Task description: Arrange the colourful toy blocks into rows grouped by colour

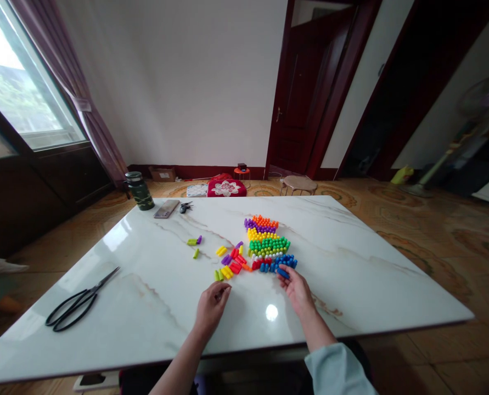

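My right hand (298, 292) pinches a blue plastic peg (284, 272) between thumb and fingers, at the front of the upright blue pegs (277, 264). Behind these stand rows of round-topped pegs grouped by colour: red pegs (261, 264), white, green pegs (269, 244), yellow pegs (260, 235), purple and orange pegs (264, 221). My left hand (211, 308) is curled closed on the table; whether anything is inside is hidden. Just beyond it lie loose pegs: yellow pegs (226, 272), red pegs (235, 267), lime pegs (218, 275), purple and orange ones.
Black-handled scissors (79, 305) lie on the left of the marble-patterned table (153, 329). A camouflage flask (139, 192), a phone (167, 209) and keys (185, 207) are at the back left. Separate lime pegs (195, 253) lie mid-table. Beyond stands a round stool (299, 183).
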